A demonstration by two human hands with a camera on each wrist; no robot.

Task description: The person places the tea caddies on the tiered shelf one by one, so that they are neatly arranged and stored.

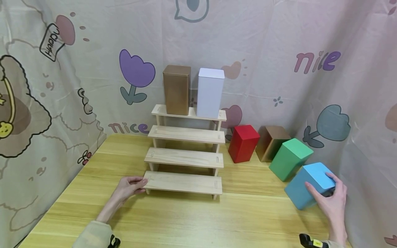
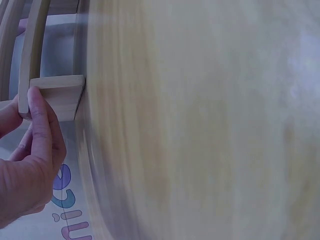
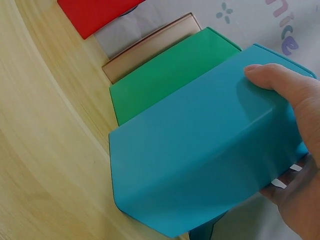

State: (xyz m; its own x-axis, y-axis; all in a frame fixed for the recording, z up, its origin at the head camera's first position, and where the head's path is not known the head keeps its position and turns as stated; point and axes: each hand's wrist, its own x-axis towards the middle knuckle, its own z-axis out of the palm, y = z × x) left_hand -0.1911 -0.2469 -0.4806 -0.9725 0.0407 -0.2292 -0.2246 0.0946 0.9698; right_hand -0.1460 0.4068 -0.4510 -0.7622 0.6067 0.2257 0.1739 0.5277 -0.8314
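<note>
A four-step wooden display stand [image 1: 184,182] stands in the middle of the table. My left hand [image 1: 126,190] pinches the left end of its lowest step; in the left wrist view the thumb and fingers [image 2: 40,125] close on the board's end. At the right, my right hand [image 1: 333,203] grips a blue box [image 1: 305,189] near its top, thumb on one side. The box leans beside a green box [image 1: 289,160]. In the right wrist view the thumb [image 3: 275,80] lies on the blue face, and the other fingers are partly hidden behind the box.
On the top step stand a brown box [image 1: 176,93] and a white box [image 1: 210,94]. A red box [image 1: 243,144] and another brown box [image 1: 263,146] stand right of the stand. A printed cloth [image 1: 260,41] hangs behind the wooden table [image 1: 248,220].
</note>
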